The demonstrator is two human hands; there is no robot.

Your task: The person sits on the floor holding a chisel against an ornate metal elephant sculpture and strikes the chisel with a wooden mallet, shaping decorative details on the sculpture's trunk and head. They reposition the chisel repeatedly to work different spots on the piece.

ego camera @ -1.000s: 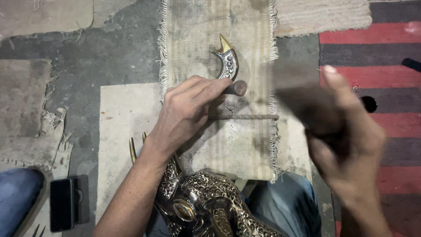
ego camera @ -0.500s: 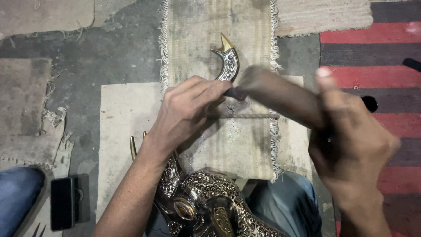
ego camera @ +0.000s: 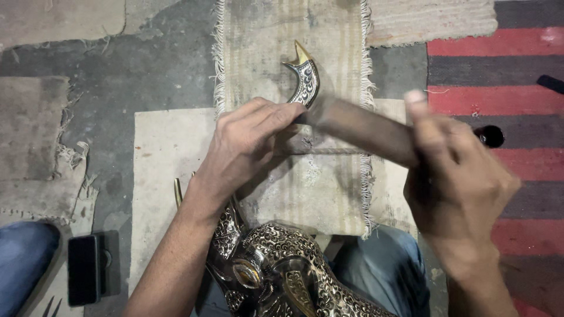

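My left hand [ego camera: 249,147] grips the base of a curved, ornate horn piece [ego camera: 305,79] with a gold tip, pressing it down on a fringed beige mat [ego camera: 258,35]. My right hand [ego camera: 458,176] holds a brown wooden mallet [ego camera: 364,126], blurred with motion, its head right at the horn's base beside my left fingers. A thin metal rod [ego camera: 329,151] lies under the mallet on the mat. An engraved black-and-gold animal head [ego camera: 276,276] rests in my lap, below my left wrist.
A black phone-like slab [ego camera: 84,270] lies at lower left on a worn cloth. A red and dark striped rug [ego camera: 499,53] covers the right side, with a small black round object [ego camera: 490,136] on it. Grey concrete floor [ego camera: 147,70] shows at upper left.
My right hand has swung the mallet leftward and down, from raised at the right to the horn's base. My left hand stays in place on the horn piece.
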